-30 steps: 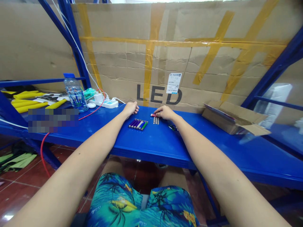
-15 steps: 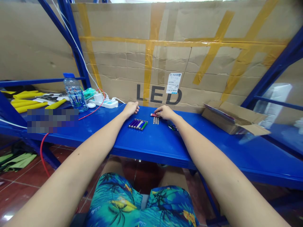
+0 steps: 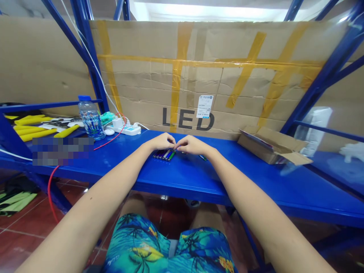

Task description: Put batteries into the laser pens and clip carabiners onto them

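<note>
My left hand [image 3: 163, 141] and my right hand [image 3: 190, 145] meet at the fingertips just above the right end of a row of small metal tubes. Both have their fingers bent and pinched together; what lies between them is too small and too hidden to make out. The tubes [image 3: 164, 155], in purple, silver, blue and green, lie side by side on the blue table [image 3: 176, 175]. Beneath my right hand, the small round silver pieces are almost wholly covered. A dark and green item [image 3: 203, 157] shows beside my right wrist.
On the left stand a water bottle [image 3: 91, 119] and a white power strip [image 3: 127, 130] with cables. Yellow-handled tools [image 3: 35, 132] lie farther left. An open cardboard box [image 3: 273, 146] sits to the right. A large cardboard panel [image 3: 142, 83] closes off the back.
My right hand has moved left from beside the red tube and silver pieces, and my left hand has come right to meet it. The red tube is out of sight. The view has tilted up slightly.
</note>
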